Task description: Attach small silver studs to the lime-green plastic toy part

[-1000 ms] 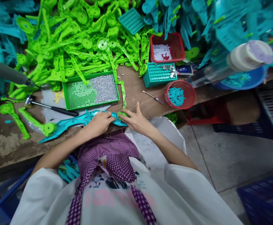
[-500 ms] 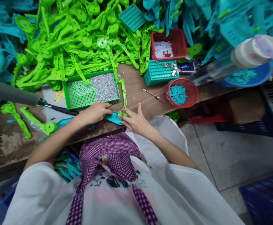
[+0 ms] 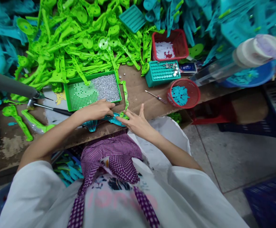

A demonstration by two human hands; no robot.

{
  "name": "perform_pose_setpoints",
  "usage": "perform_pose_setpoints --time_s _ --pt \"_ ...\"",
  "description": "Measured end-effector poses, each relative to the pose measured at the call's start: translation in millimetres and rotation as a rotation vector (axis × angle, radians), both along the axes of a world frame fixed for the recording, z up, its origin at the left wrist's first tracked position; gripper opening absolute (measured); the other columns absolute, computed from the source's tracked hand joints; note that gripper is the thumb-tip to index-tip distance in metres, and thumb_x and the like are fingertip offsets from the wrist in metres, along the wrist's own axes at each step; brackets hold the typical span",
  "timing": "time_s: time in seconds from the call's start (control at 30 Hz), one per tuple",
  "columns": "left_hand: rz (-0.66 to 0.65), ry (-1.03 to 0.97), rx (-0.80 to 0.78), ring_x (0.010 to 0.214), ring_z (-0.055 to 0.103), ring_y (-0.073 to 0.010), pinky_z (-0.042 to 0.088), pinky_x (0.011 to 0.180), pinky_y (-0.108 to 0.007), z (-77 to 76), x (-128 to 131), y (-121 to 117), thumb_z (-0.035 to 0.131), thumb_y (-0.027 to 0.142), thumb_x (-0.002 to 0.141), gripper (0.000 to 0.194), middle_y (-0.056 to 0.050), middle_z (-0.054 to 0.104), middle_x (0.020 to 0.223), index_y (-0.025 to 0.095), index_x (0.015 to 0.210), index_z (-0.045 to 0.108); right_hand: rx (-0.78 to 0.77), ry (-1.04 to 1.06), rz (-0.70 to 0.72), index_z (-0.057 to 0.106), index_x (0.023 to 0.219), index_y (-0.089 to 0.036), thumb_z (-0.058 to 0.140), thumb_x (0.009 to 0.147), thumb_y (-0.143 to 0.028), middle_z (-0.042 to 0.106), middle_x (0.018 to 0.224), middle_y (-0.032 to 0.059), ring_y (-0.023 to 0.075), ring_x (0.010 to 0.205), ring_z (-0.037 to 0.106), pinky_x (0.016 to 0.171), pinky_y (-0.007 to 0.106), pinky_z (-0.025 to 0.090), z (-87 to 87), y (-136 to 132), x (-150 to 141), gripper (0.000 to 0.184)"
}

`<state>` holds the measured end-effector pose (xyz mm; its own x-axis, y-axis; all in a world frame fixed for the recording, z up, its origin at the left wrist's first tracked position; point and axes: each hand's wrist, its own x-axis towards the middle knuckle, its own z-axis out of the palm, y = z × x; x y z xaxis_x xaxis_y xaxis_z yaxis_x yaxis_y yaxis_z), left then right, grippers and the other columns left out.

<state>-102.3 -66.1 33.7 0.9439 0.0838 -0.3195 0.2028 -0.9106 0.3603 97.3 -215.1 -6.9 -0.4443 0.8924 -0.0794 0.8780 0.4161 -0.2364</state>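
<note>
A blue plastic part lies at the table's front edge between my hands, with a round green piece on it partly hidden by my fingers. My left hand is closed on the blue part's left end, its fingers bent down. From the right, my right hand grips the blue part near the green piece with its leading fingers, while one outer finger sticks up. A green plastic arm stretches away from the round piece across the table. Another teal piece lies below my left wrist.
Beyond my left hand is a green tray of small metal pieces. A hammer and a grey powered driver are at left. To the right are a screwdriver, a red basket and a teal basket. Green parts pile up behind.
My left forearm has shifted and more of the teal piece under it shows. The hammer's head now shows beside the driver. My right fingers have moved slightly left over the blue part.
</note>
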Motion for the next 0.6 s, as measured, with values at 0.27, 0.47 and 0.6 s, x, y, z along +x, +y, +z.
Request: perform_pose_setpoints --time_s 0.27,0.47,0.6 --pt "-0.029 -0.075 0.060 0.079 0.048 -0.0181 0.027 0.075 -0.031 -8.1 -6 0 0.052 0.008 0.089 0.030 -0.004 0.059 0.090 0.025 0.104 0.072 -0.075 -0.034 -0.007 0.045 0.143 -0.033 0.040 0.098 -0.018 0.056 0.136 0.0145 0.0345 0.133 0.046 0.100 0.087 0.008 7.8 1 -4 0.048" --pt "-0.052 -0.176 0.139 0.088 0.051 -0.0207 0.029 0.080 -0.033 -22.3 3 -9 0.056 0.015 0.090 0.017 -0.006 0.061 0.094 0.023 0.092 0.071 -0.085 -0.022 -0.040 0.051 0.138 -0.035 0.042 0.096 -0.015 0.060 0.130 0.0105 0.0346 0.131 0.046 0.099 0.088 0.005 8.6 2 -9 0.047" --pt "0.013 -0.168 0.165 0.093 0.055 -0.0215 0.034 0.083 -0.034 -24.0 -2 -14 0.053 0.013 0.090 0.020 -0.008 0.064 0.101 0.022 0.093 0.070 -0.073 0.008 -0.069 0.048 0.140 -0.036 0.043 0.097 -0.019 0.056 0.139 0.0122 0.0346 0.133 0.046 0.102 0.086 0.009 1.8 -1 -7 0.047"
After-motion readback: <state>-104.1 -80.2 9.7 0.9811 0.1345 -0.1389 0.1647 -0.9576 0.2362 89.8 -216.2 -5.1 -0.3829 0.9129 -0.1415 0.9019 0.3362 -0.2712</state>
